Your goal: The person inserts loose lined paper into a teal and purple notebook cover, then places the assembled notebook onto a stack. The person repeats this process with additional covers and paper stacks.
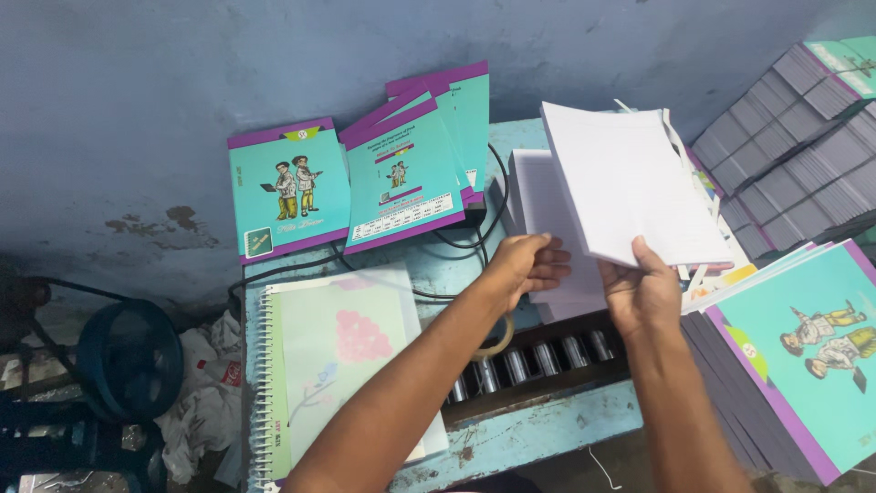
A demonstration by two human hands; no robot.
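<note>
White ruled paper filled the centre of the head camera's view: a loose block of sheets was lifted above a pale blue worktop, tilted with its near edge lowest. The right hand gripped that near edge, thumb on top and fingers closed beneath. The left hand was just beside it, fingers curled loosely against a second white stack that lay under the raised block; whether it actually pinched anything could not be told. A row of metal rollers sat in a slot below both hands.

Teal notebooks with purple spines leaned on the blue wall behind, a spiral-bound pad with a pink flower cover lay to the left, and more teal-covered books were stacked at the right.

To handle the block well, it probably needed support from both sides, edges kept squared, so no sheets slid out.
</note>
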